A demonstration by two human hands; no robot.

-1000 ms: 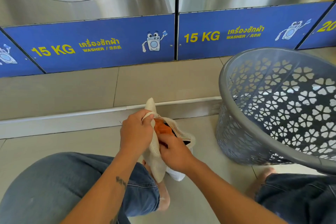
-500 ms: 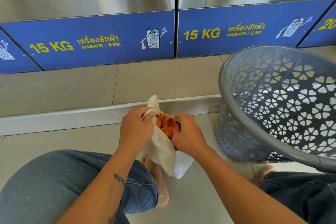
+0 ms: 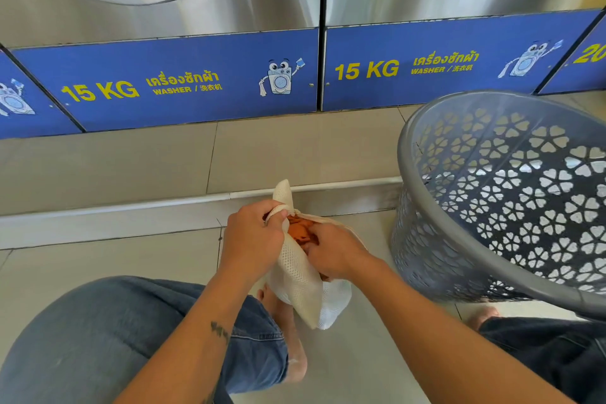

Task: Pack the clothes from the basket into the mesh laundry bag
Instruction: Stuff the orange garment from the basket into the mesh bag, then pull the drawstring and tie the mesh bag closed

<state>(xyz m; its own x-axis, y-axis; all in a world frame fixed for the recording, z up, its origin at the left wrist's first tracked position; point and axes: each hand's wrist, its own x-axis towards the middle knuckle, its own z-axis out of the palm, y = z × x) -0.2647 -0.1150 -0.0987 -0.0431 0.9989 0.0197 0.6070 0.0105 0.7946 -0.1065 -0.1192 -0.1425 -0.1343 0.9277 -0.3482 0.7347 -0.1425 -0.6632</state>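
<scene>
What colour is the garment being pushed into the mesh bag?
Orange; the garment shows best in the head view.

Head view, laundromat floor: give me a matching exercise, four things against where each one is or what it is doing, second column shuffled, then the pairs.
Things:
1. left hand
2. right hand
3. orange garment
4. grey basket

States:
A. tilted on the floor, right of the bag
B. grips the rim of the mesh laundry bag
C. fingers pushed into the bag's mouth
D. shows in the bag's opening between the hands

Pairs: 1-B, 2-C, 3-D, 4-A
</scene>
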